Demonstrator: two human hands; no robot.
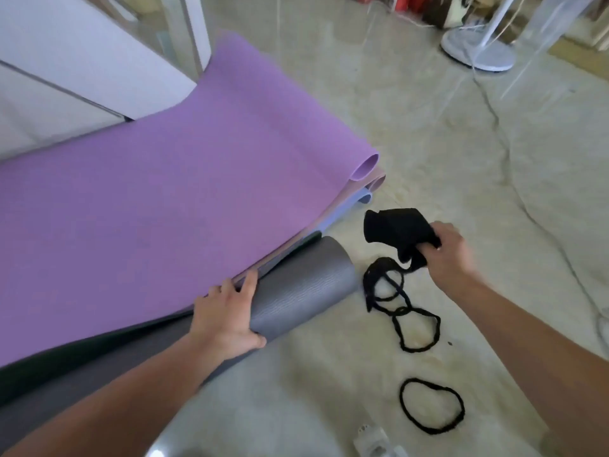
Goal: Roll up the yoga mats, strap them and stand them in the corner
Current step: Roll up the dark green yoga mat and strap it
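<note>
Quick update from the floor [316,384]. The grey mat [303,285] is rolled into a tube and lying down, so we'll place everything else off that.

Our left hand [227,311] grips the roll a little back from its open end, with the fingers curled over the top and the thumb wrapped round the near side.

Right behind the roll and touching it is the stack of flat mats. The purple mat [164,192] is on top. A pink mat edge [377,183] and a pale blue mat edge [364,196] peek out under its curled corner, beyond the roll's open end. There's a dark layer under the stack too, and we can't tell if it belongs to the grey mat or is another one.

Just right of the roll's open end, our right hand [445,252] is closed round a bunched black strap bundle [395,232]. A tail hangs from the bundle down to the linked black loops [417,328] lying on the floor beside the roll. One single black loop [431,405] lies on its own, nearer to us than the roll and apart from the others.

A small white plug thing [372,438] sits at the bottom edge, closer to us again, but it's too blurry to say more. Well beyond the roll and off to the right is a white fan base [478,51] with a cable trailing from it. Behind the mat stack, left of the roll, is a white cabinet [82,61].
</note>
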